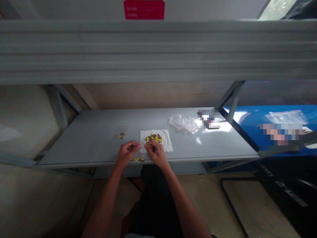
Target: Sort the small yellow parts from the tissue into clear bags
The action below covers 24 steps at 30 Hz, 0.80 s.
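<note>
Two hands meet at the near edge of the grey metal bench (99, 132): the left hand (127, 151) and the right hand (156, 152) each have their grip pinched tight on a small clear plastic bag (139, 158) holding yellow and dark beads. Just beyond it lies a white paper napkin (164, 145) heaped with more.

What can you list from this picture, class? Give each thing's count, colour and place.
table: one, grey, centre
sheet: one, white, on the table ahead of the hands
heaped pieces: many, yellow and dark, on the sheet
small bag: one, clear, yellow pieces inside, left of the sheet
bag pile: several, clear, right of the sheet
front pieces: few, yellow, table's front edge
sign: one, red, top
blue surface: one, right
left hand, right hand: fingertips nearly meeting above the front pieces; grip unclear
</note>
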{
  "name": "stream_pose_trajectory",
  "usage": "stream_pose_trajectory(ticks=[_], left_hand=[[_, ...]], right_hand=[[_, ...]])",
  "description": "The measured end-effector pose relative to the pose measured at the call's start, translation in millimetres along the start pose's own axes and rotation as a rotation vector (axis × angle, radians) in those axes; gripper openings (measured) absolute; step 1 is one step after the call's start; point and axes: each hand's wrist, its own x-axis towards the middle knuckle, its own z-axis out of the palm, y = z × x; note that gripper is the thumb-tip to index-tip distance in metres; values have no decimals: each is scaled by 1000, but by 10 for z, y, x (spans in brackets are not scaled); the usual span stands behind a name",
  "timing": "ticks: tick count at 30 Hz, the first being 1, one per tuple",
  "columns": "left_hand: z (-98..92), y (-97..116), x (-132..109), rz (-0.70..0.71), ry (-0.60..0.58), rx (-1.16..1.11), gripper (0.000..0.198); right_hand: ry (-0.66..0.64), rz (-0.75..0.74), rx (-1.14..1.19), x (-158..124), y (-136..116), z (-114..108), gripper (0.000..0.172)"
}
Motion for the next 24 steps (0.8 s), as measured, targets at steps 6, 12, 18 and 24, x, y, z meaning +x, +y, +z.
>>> stream_pose_trajectory(ticks=[6, 12, 18, 24], left_hand=[[-2, 26, -6, -2, 12, -7, 27], [0, 53, -18, 40, -17, 46, 24], [-3, 40, -13, 44, -32, 67, 25], [-20, -18, -11, 3, 46, 7, 25]], right_hand=[[-44, 3, 4, 15, 24, 44, 22], [-62, -39, -51, 8, 1, 32, 23], [-56, -14, -34, -6, -29, 28, 24], [2, 39, 7, 13, -24, 52, 25]])
